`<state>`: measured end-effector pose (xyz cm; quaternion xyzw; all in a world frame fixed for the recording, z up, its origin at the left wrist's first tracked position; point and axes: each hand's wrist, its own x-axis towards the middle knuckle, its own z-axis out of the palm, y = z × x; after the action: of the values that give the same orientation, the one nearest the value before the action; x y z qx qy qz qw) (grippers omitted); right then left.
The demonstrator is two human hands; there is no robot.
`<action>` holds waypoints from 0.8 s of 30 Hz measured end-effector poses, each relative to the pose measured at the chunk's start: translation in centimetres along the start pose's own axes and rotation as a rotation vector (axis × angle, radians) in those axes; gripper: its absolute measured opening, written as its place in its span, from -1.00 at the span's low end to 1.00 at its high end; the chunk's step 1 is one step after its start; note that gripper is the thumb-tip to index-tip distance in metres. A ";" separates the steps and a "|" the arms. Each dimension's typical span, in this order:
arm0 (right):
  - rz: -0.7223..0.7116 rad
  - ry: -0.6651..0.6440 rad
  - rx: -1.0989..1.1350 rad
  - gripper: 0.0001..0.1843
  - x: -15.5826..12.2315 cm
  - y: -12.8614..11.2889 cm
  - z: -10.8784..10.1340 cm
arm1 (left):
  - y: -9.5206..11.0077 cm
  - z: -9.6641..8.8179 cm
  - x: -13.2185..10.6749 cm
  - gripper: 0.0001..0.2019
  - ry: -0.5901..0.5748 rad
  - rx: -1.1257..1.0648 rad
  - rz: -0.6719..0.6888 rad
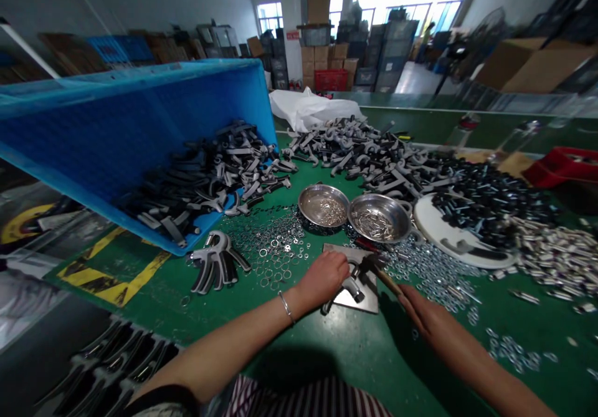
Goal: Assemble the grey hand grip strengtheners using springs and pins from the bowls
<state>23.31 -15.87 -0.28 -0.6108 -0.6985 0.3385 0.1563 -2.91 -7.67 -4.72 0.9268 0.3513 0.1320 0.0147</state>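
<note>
My left hand (324, 278) is closed over a grey hand-gripper part (351, 287) and presses it onto a small metal plate (362, 297) on the green table. My right hand (423, 311) grips the wooden handle of a hammer (380, 270) whose head rests over the part. A few assembled grippers (215, 265) lie to the left of my left hand. Loose metal rings (273, 249) are scattered just beyond them.
A tilted blue crate (116, 124) spills grey and black handles at the left. Two steel bowls (324, 205) (380, 216) hold small metal parts. A heap of handles (364, 152), a white tray (455, 239), black parts and metal pins lie to the right. A red bin (565, 164) stands far right.
</note>
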 end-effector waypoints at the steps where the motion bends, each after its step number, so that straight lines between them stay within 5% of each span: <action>1: -0.002 -0.024 -0.010 -0.48 0.1 -0.1 -0.1 | 0.3 -0.1 -0.3 -0.80 0.003 -0.041 -0.051; 3: -0.005 -0.051 -0.009 -0.47 -0.1 -0.6 -0.5 | 1.2 -0.1 -1.1 -0.64 0.022 -0.133 -0.205; 6: -0.039 0.002 0.005 -0.47 -0.3 -2.0 -0.9 | 2.4 0.1 -2.1 -0.14 0.033 -0.250 -0.427; 8: -0.057 0.007 -0.018 -0.48 0.0 -2.8 -0.5 | 2.9 0.3 -2.4 -0.04 0.023 -0.298 -0.480; 12: -0.010 -0.131 0.059 -0.52 0.3 -2.1 0.7 | 3.0 0.5 -2.3 -0.02 0.014 -0.339 -0.490; 16: 0.261 -0.081 0.299 -0.46 -1.7 1.7 0.6 | 2.2 -0.4 -1.7 -0.07 0.017 -0.424 -0.495; 18: 0.329 -0.046 0.227 -0.43 -2.5 4.0 0.1 | 1.4 -1.4 -1.2 -0.13 -0.028 -0.616 -0.533; 21: 0.087 0.103 -0.102 -0.52 -1.1 5.9 -0.8 | 0.0 -2.9 -0.7 -0.28 -0.099 -0.887 -0.569; 24: -0.126 0.228 -0.397 -0.61 3.2 4.8 -0.7 | -0.8 -3.6 -0.8 -0.43 0.032 -0.645 -0.577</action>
<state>26.69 -12.54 -3.64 -0.6190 -0.7660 0.1130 0.1321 -4.94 -7.87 -1.56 0.7364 0.5368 0.2398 0.3347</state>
